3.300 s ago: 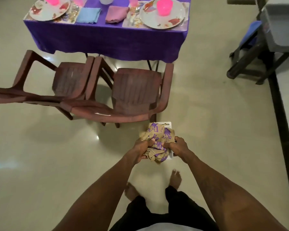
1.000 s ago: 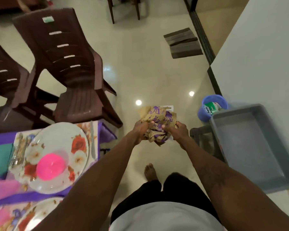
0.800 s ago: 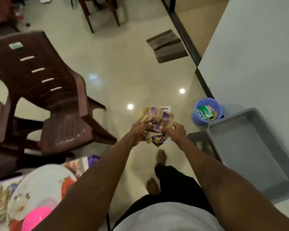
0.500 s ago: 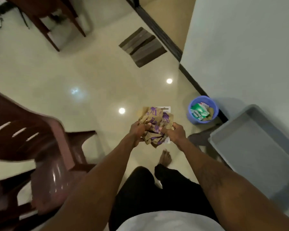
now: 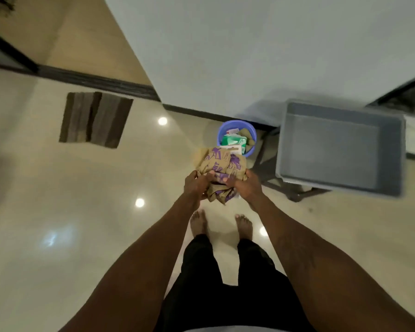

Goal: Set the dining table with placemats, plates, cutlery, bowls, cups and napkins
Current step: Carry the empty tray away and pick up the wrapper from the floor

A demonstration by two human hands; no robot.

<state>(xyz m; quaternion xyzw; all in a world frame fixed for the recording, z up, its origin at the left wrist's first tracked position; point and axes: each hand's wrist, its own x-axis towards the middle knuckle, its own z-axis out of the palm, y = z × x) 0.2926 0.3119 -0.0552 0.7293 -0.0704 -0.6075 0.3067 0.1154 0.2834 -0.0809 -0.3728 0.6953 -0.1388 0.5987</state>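
Evidently clearing up, the person stood before the blue bin [image 5: 249, 153], the left hand [image 5: 197, 184] and right hand [image 5: 246, 188] both curled tight round a crumpled brown-and-purple wrapper [image 5: 222, 166] held just short of its rim; the table lay out of view. Released from there, the springy wad would probably miss, or bounce off the green packet [image 5: 233, 142] already filling the small bin, and land on the floor.

A crumpled brown paper wrapper [image 5: 222, 164] with purple print is gripped at 8 o'clock by the left hand [image 5: 197, 185] and at 4 o'clock by the right hand [image 5: 246, 185].
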